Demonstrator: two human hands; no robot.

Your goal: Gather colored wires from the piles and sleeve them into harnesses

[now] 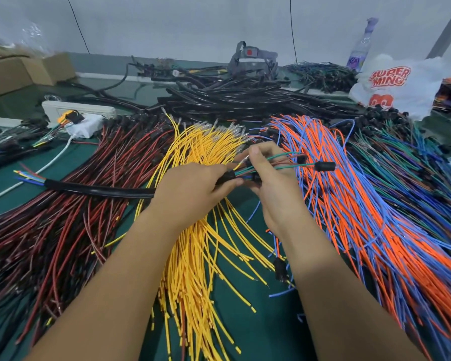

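Fingers [229, 175] of both hands pinch wires [271, 162] between them.

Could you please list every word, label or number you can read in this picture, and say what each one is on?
"SUPER MING": red letters on the white plastic bag, back right of the table.
Label on the clear bottle behind the bag: too blurred to read.
Cardboard boxes, power strip: no text legible.

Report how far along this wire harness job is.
Done: a heap of black-sleeved harnesses lies at the back of the table. In hand: the left hand grips the black sleeve at its mouth, coloured wires poking from its far end, while the right hand pinches the mixed wire bundle there. Left: big piles of red, yellow and orange-blue wires.
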